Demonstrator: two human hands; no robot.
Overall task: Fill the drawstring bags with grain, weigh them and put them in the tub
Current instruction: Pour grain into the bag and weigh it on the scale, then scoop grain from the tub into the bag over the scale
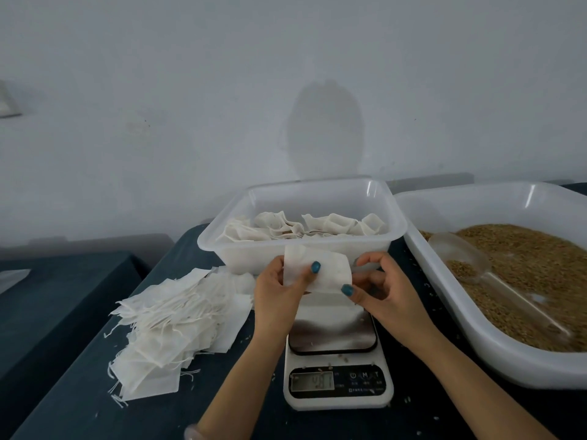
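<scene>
White cloth, thin and flat: one empty drawstring bag point(330, 272) hangs between both my hands, in the air above the steel plate of the scale point(336, 387) and just in front of the tub point(247, 260). My left grip point(276, 296) grasps the bag's left edge, thumb laid across the front and fingers curled behind. My right grip point(381, 290) pinches the lower right corner, thumb on the front and the other fingers bent behind it. The tub stands behind the scale and holds filled bags point(305, 228) lying in rows. A loose pile of empty bags point(178, 322), strings trailing, lies on the dark bench point(79, 392) to the left of my left wrist. To the right a big white tray point(476, 354) holds the grain point(533, 265), with a clear scoop point(460, 258) lying in it, some grain in its bowl. A few stray grains sit on the scale; I cannot read its display.
</scene>
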